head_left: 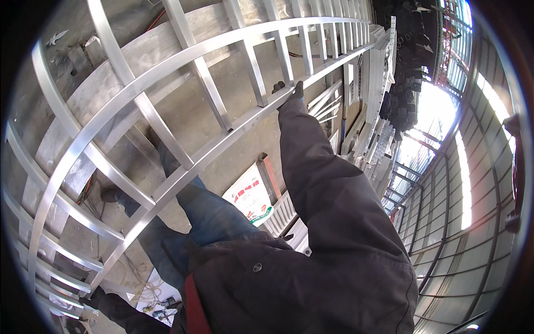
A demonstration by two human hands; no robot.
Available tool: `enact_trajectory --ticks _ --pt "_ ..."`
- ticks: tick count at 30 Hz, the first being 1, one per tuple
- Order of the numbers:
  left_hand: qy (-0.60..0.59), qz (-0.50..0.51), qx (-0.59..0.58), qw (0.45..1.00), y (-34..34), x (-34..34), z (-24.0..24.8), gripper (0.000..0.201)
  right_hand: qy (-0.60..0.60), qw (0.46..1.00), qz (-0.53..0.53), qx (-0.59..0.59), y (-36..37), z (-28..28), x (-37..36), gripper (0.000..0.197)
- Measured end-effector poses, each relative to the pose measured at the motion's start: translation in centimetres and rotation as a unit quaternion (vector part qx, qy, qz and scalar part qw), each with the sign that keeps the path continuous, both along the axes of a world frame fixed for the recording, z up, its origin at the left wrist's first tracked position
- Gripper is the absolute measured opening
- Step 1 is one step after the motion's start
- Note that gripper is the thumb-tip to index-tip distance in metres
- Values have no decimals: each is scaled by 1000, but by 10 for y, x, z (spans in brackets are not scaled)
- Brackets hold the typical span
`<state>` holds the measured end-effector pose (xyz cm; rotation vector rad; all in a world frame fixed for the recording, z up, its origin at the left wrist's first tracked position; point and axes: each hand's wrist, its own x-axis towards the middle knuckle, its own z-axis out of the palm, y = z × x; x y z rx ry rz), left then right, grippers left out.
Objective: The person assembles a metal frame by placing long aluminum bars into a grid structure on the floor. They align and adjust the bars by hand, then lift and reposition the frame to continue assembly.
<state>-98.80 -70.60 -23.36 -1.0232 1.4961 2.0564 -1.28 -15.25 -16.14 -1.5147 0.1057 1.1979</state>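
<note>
A long silvery metal railing panel (250, 119), with several square bars between its rails, stretches from the lower left to the upper right in front of me. My right hand (290, 92), in a dark glove, wraps its fingers round the near rail toward the far right end. Down at the lower left, my left hand (98, 299), also dark-gloved, closes on the same near rail close to its other end. Part of that hand is hidden by the bars and the sleeve.
Beyond the bars lies a wide grey metal surface (150, 44). A white printed sack (250, 195) rests on the floor by my legs, beside a reddish-brown metal beam (268, 175). Stacked metal profiles (378, 145) line the right side. Cords and tools (161, 306) lie on a white sheet below.
</note>
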Motion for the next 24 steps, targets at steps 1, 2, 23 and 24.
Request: enact_trajectory --ticks 1,2,23,24 --pt "-15 22 27 999 2 3 3 64 -11 1000 -4 -3 1 0 -1 79" --pt "-10 11 10 1000 5 6 5 64 -41 999 -6 -13 2 -1 -3 78" --pt "4 -28 -5 1000 -4 6 3 78 -127 991 -6 -30 2 -3 -8 75" --pt "-5 -26 22 999 -2 7 5 79 -139 989 -11 -40 1 -2 -8 76"
